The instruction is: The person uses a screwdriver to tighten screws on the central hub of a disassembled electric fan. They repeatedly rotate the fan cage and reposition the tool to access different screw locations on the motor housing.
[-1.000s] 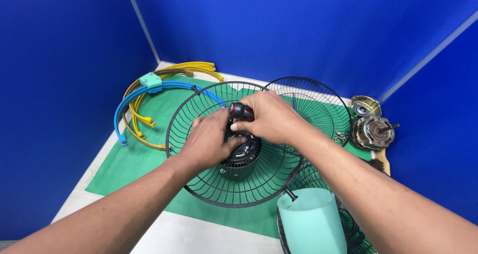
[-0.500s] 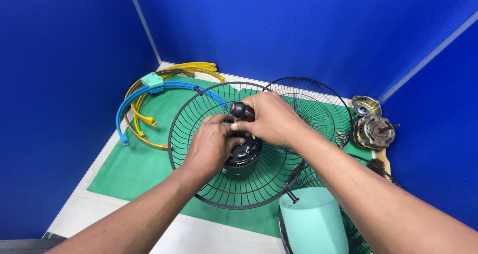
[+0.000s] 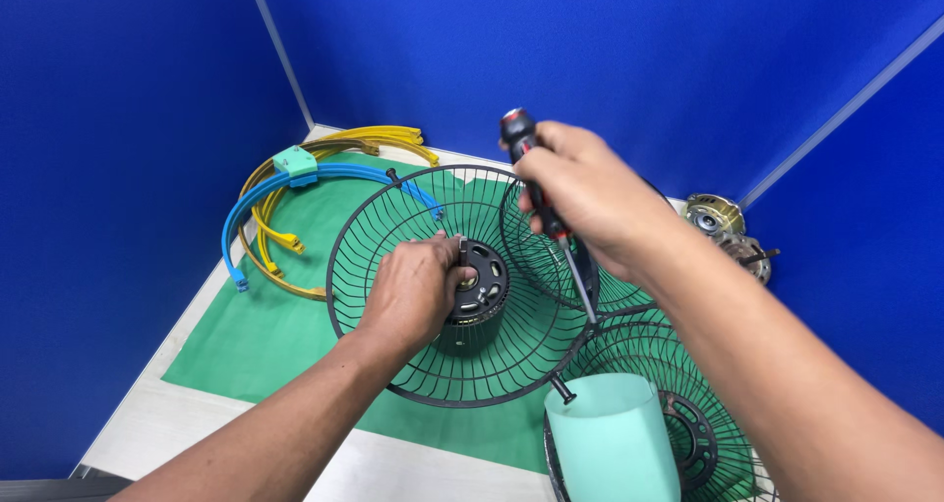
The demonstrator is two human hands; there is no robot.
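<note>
The left hand (image 3: 418,291) rests on the black motor hub (image 3: 479,288) at the centre of the black wire fan guard (image 3: 393,236), fingers curled closed around a small part at the hub's 9 o'clock edge; what that part is cannot be told. The guard lies dished upward on the green mat (image 3: 265,350), in the middle of the view. The right hand (image 3: 590,197) is up at 1 o'clock from the hub, closed in a fist around a screwdriver (image 3: 546,207) with a black-and-red handle; its shaft slants down toward 5 o'clock, the tip hanging over the guard's wires clear of the hub. A second wire guard (image 3: 536,251) sits behind the first, partly hidden by the right hand, and a third (image 3: 708,413) lies at 4 o'clock. A pale mint-green plastic piece (image 3: 610,443) stands at 5 o'clock, over the third guard's rim. At 10 o'clock lie yellow plastic rings (image 3: 379,136) and a blue ring (image 3: 251,207) carrying a mint-green clip (image 3: 295,161). Two bare metal motor parts (image 3: 723,222) sit at 3 o'clock by the blue wall (image 3: 688,59).
</note>
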